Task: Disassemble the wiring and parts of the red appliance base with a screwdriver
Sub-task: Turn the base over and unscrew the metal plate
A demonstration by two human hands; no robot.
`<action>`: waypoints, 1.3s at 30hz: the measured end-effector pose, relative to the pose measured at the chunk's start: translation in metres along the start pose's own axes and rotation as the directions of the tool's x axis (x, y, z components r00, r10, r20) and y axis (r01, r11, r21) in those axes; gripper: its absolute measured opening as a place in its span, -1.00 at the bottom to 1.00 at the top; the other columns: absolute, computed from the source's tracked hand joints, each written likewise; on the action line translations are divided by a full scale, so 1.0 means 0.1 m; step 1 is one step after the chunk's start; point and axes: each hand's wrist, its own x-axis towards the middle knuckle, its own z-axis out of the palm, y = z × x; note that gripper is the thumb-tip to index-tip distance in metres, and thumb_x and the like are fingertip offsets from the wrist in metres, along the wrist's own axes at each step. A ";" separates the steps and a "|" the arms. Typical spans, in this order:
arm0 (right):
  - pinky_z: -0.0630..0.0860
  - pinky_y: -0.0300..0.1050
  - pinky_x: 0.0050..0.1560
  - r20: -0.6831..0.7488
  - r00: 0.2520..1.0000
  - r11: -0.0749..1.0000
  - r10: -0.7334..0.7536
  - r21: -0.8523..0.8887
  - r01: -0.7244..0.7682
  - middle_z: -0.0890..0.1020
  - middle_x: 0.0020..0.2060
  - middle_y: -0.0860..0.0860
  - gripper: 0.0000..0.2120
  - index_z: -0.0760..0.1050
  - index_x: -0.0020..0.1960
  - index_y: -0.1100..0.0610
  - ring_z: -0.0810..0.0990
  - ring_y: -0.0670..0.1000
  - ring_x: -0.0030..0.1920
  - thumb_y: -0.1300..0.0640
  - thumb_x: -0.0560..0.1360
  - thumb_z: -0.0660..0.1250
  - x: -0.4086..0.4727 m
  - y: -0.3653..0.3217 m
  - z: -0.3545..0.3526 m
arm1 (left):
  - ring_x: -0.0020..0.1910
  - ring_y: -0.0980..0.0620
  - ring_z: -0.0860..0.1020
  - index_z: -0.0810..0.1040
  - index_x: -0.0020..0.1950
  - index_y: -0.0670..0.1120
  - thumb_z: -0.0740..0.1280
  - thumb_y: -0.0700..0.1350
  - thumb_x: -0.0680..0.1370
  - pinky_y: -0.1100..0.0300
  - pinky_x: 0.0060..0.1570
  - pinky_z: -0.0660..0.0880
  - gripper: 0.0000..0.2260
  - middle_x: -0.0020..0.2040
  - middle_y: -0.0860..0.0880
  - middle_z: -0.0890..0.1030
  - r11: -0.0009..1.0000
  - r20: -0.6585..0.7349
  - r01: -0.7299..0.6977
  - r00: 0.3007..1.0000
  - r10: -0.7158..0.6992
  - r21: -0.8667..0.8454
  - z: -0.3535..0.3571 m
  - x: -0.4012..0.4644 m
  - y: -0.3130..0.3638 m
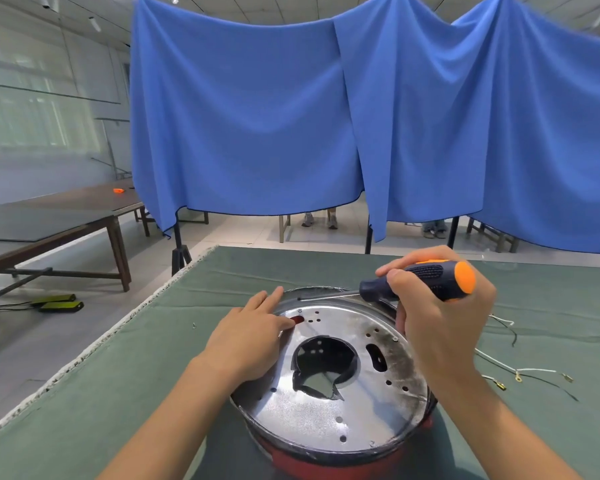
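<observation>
- The right hand gripped the screwdriver, its shaft lying level, tip pointing left above the far rim.
- The left hand lay flat, fingers straight, steadying the plate.
- Best tilt the tip down squarely into the far-left screw.
- The base sat near, between both hands; loose wires lay right.

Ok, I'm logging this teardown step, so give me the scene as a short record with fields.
appliance: red appliance base topped by a silver metal plate, on green table cloth
left hand: left hand rests flat on the plate's left edge
right hand: right hand grips orange-and-black screwdriver
screwdriver tip: near the plate's far rim
loose parts: white and black wires on cloth, right
</observation>
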 end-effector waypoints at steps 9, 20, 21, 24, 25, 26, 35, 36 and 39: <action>0.45 -0.18 -0.46 0.026 0.999 0.997 -0.032 -0.069 0.034 0.61 -0.43 0.03 -0.94 0.54 -0.37 0.11 0.53 0.01 -0.47 0.12 0.23 0.33 -0.03 0.01 0.03 | 0.52 0.10 -0.01 0.46 0.34 0.12 0.06 -0.13 0.61 0.11 0.41 0.06 -0.64 0.43 0.16 0.35 0.991 -0.121 -0.092 0.989 0.081 -0.092 -0.02 -0.01 0.02; 0.45 -0.18 -0.43 0.020 0.999 0.997 -0.036 -0.062 0.037 0.63 -0.40 0.02 -0.96 0.55 -0.36 0.07 0.55 0.00 -0.46 0.11 0.25 0.35 -0.04 0.03 0.03 | 0.53 0.09 0.00 0.43 0.37 0.17 0.02 -0.02 0.64 0.06 0.42 0.07 -0.64 0.39 0.19 0.41 0.992 -0.083 -0.099 0.992 0.092 -0.079 -0.02 -0.01 0.03; 0.47 -0.19 -0.42 0.024 0.999 0.996 -0.044 -0.073 0.046 0.63 -0.39 0.01 -0.96 0.55 -0.35 0.08 0.56 -0.01 -0.44 0.12 0.25 0.35 -0.05 0.03 0.03 | 0.53 0.09 -0.01 0.43 0.37 0.16 0.02 -0.04 0.64 0.06 0.42 0.07 -0.64 0.39 0.19 0.41 0.992 -0.082 -0.100 0.992 0.093 -0.080 -0.02 -0.01 0.03; 0.49 -0.24 -0.40 0.033 0.998 0.996 -0.056 -0.074 0.058 0.63 -0.39 -0.02 -0.96 0.55 -0.35 0.10 0.58 -0.04 -0.43 0.13 0.25 0.34 -0.06 0.04 0.04 | 0.53 0.08 -0.01 0.44 0.36 0.16 0.04 -0.07 0.63 0.04 0.41 0.07 -0.63 0.40 0.18 0.41 0.992 -0.077 -0.103 0.992 0.097 -0.078 -0.02 -0.01 0.03; 0.49 -0.25 -0.39 0.038 0.998 0.996 -0.059 -0.070 0.062 0.63 -0.39 -0.02 -0.96 0.55 -0.35 0.10 0.58 -0.04 -0.42 0.13 0.25 0.34 -0.06 0.04 0.04 | 0.53 0.07 -0.02 0.44 0.36 0.16 0.04 -0.08 0.62 0.03 0.41 0.07 -0.63 0.40 0.17 0.41 0.992 -0.075 -0.103 0.992 0.097 -0.074 -0.02 -0.01 0.02; 0.49 -0.25 -0.39 0.041 0.997 0.995 -0.064 -0.070 0.067 0.63 -0.39 -0.03 -0.96 0.55 -0.35 0.09 0.58 -0.04 -0.42 0.14 0.25 0.34 -0.06 0.04 0.04 | 0.53 0.07 -0.02 0.44 0.36 0.16 0.03 -0.07 0.62 0.03 0.40 0.08 -0.64 0.39 0.17 0.41 0.992 -0.073 -0.103 0.993 0.098 -0.070 -0.02 -0.01 0.02; 0.55 0.03 -0.45 0.040 0.998 0.991 -0.046 -0.121 0.050 0.61 -0.43 0.01 -0.94 0.55 -0.36 0.11 0.58 0.08 -0.43 0.12 0.23 0.34 -0.04 0.03 0.06 | 0.53 0.06 0.00 0.50 0.28 0.11 0.04 -0.05 0.62 0.03 0.34 0.12 -0.67 0.34 0.13 0.48 0.994 -0.065 -0.091 0.994 0.087 -0.064 -0.05 -0.02 0.05; 0.54 0.10 -0.45 0.037 0.999 0.992 -0.027 -0.126 0.032 0.60 -0.45 0.04 -0.93 0.55 -0.37 0.12 0.57 0.14 -0.44 0.13 0.22 0.34 -0.03 0.02 0.07 | 0.53 0.06 0.00 0.50 0.28 0.10 0.04 -0.05 0.62 0.02 0.34 0.12 -0.67 0.34 0.13 0.47 0.994 -0.064 -0.091 0.994 0.086 -0.067 -0.05 -0.02 0.05; 0.51 0.21 -0.47 0.035 0.999 0.989 0.025 -0.149 -0.020 0.56 -0.51 0.09 -0.94 0.53 -0.40 0.18 0.56 0.26 -0.45 0.19 0.22 0.36 0.00 0.01 0.12 | 0.52 0.07 0.00 0.50 0.29 0.11 0.07 -0.07 0.62 0.01 0.32 0.15 -0.68 0.35 0.13 0.47 0.993 -0.055 -0.081 0.996 0.076 -0.087 -0.06 -0.01 0.05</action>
